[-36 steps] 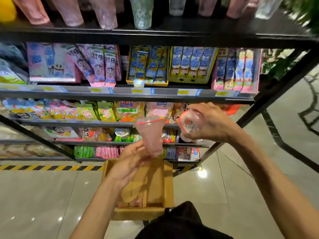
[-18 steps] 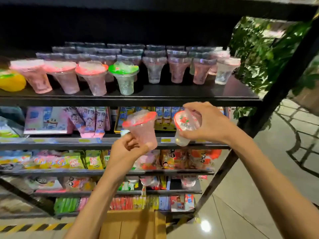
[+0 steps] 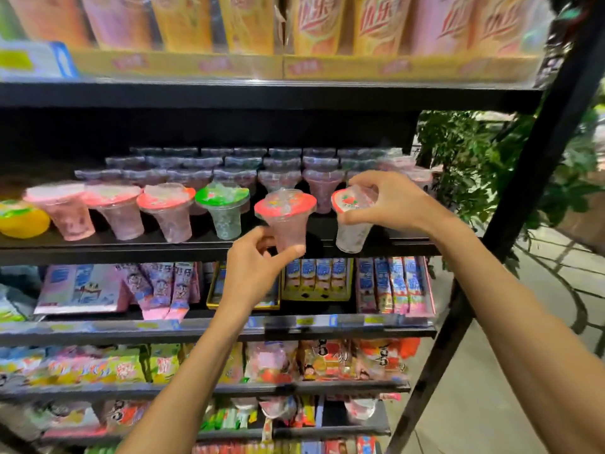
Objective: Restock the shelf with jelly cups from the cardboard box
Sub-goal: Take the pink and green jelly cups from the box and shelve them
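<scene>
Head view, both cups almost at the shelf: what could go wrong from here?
1. The left hand pinches the pink cup low on its narrow base; with its wide top, it may tip out.
2. The right hand holds the clear cup tilted by its rim; it could land off its base and topple.
3. The green-lidded cup stands close by at the front of the shelf; a nudge might knock it off.
</scene>
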